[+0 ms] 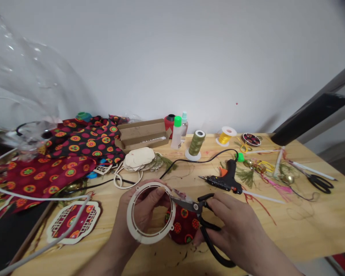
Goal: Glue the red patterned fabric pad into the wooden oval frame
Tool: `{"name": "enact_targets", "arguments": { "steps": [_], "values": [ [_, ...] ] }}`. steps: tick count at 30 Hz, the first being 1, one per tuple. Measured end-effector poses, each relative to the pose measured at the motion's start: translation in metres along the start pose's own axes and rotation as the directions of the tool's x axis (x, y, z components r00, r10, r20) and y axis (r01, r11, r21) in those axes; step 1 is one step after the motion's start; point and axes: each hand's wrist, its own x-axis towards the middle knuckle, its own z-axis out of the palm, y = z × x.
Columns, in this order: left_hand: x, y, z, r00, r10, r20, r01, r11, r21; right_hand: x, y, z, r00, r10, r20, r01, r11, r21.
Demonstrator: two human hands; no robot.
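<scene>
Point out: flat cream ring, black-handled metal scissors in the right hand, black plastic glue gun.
Flat cream ring (130,214): head view, left side of its band.
Black-handled metal scissors (195,206): head view, pivot.
Black plastic glue gun (222,183): head view, middle of its body.

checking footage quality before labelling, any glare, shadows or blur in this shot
Head view: bright glints on the clear plastic and glue gun; head view: soft shadows on the wall beside the black tube; head view: wooden ring outline legible, finer detail slightly soft.
</scene>
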Motion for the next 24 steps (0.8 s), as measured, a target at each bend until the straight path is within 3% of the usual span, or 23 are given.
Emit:
{"name": "enact_targets", "arguments": {
  "steps": [14,24],
  "values": [
    [-0.001,-0.003,-0.002,1.0,-0.019,0.011,0.019,1.0,-0.012,0.004,0.005,0.001,0.982,-0.18,-0.058,0.156,0.946,-0.285],
    [-0.002,0.002,0.002,1.0,0.009,-0.029,-0.008,0.999,0.038,0.003,0.007,0.01,0.986,-0.164,-0.02,0.148,0.932,-0.331]
  ]
}}
